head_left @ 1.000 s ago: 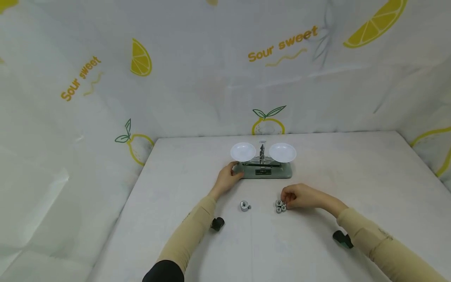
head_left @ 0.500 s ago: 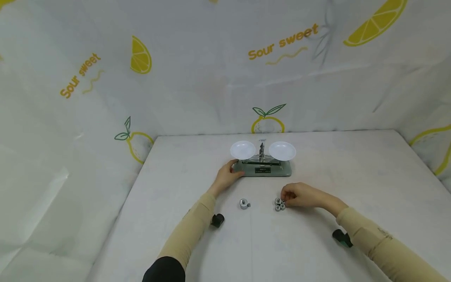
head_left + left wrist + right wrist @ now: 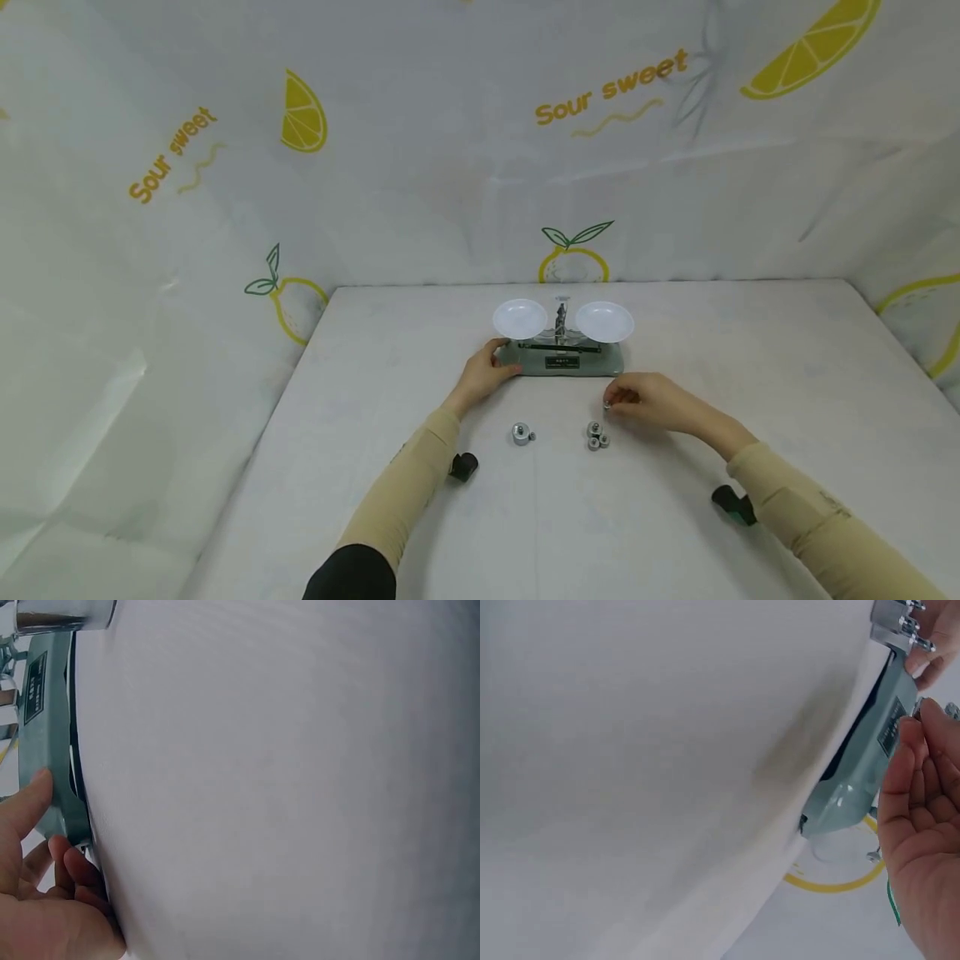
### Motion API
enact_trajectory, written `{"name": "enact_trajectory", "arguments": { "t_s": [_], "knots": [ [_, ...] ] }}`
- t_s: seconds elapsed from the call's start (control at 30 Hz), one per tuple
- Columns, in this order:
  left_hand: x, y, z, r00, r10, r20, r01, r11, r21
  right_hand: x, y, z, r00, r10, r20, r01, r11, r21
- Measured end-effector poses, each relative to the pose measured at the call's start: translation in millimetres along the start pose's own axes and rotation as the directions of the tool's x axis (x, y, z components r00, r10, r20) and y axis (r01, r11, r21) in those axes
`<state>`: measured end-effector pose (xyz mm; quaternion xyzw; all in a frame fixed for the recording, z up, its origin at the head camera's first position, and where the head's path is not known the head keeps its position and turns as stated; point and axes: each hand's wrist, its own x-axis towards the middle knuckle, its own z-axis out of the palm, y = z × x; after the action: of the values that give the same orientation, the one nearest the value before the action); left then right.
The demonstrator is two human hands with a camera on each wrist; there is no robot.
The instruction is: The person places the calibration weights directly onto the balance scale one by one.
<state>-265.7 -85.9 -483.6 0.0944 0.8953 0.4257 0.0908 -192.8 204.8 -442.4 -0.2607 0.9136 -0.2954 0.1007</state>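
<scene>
Right hand [image 3: 647, 400] pinches a tiny weight [image 3: 607, 406] in closed fingertips — its size seems to demand it — with three more weights [image 3: 595, 431] just this side, the scale [image 3: 534, 361] beyond, gripped at one end by the left hand [image 3: 480, 377], probably for steadiness.

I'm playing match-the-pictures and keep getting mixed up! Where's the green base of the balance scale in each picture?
Head: the green base is a little right of and below the middle, under two white pans; the left hand grips one end.
Left wrist: green base at the upper left, seen on end.
Right wrist: green base at the right, slanting, beside the right hand.
Shared landmark: its dark label.
</scene>
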Motion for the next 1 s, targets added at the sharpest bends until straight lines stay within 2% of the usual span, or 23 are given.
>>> {"name": "enact_trajectory", "arguments": {
  "t_s": [0.2, 0.33, 0.6, 0.8, 1.0],
  "knots": [
    [0.3, -0.9, -0.5, 1.000, -0.008, 0.002, 0.008, 1.000, -0.017, 2.2, -8, -11, 0.992, -0.031, -0.125, 0.029, 0.999, -0.016],
    [1.0, -1.2, -1.0, 1.000, -0.014, -0.003, 0.014, 1.000, -0.025, 5.2, -13, -20, 0.977, -0.047, -0.209, 0.041, 0.999, -0.033],
    [1.9, -3.6, -0.5, 1.000, -0.015, -0.011, 0.015, 1.000, -0.017, 12.3, -18, -37, 0.941, -0.027, -0.336, 0.016, 0.999, -0.036],
    [1.5, -3.6, -0.3, 1.000, -0.013, -0.027, 0.012, 1.000, -0.026, 18.6, -21, -48, 0.929, -0.003, -0.370, -0.007, 1.000, -0.026],
    [0.7, -3.4, -0.8, 0.999, -0.005, -0.044, 0.004, 0.999, -0.032, 28.2, -27, -54, 0.932, 0.023, -0.361, -0.029, 1.000, -0.010]
  ]
}}
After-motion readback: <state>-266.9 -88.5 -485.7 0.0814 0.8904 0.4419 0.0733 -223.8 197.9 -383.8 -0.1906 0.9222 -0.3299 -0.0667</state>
